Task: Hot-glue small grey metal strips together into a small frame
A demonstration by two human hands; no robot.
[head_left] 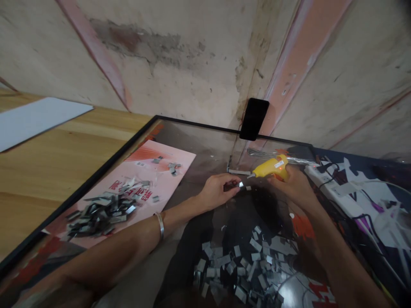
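Note:
My right hand [290, 182] grips a yellow hot glue gun [269, 167], its nozzle pointing left toward my other hand. Between the thumb and fingertips of my left hand [220, 188] is a small shiny metal piece [240, 184]. The nozzle tip is close to this piece but looks apart from it. Just beyond the fingers lies a thin grey strip [239, 172] on the glossy dark tabletop [205, 149]. One more small piece [248, 188] rests on the surface beside the left fingertips.
Loose small grey pieces [237, 273] are scattered in front of me. At left, a pink printed sheet [170, 162] bears a heap of metal pieces [102, 214]. A black phone [254, 119] leans on the wall. Thin wires [272, 155] lie behind; a power strip [334, 188] with cables sits right.

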